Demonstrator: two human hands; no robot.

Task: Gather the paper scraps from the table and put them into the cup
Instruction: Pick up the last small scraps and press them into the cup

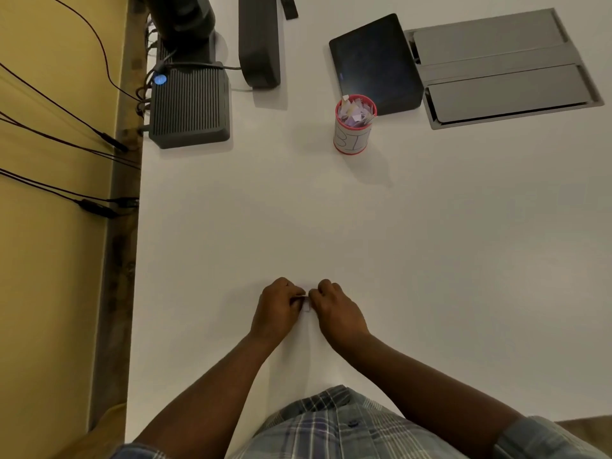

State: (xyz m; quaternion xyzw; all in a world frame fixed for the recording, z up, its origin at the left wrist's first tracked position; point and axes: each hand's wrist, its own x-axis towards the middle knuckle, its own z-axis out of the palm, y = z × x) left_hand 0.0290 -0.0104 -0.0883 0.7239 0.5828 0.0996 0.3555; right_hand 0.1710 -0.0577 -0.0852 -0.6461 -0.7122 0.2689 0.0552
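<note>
The table filled the view, its left edge running beside a strip of wall where cables hung. The 2 hands met at the near middle: the left hand and the right hand lay just beside each other, with a paper scrap between their fingertips. Well beyond them, far and slightly right, stood the cup, with scraps in it. Just behind the cup lay a tablet, and right of that a recessed panel. At the far left sat a ribbed box, with a stand to its right.
</note>
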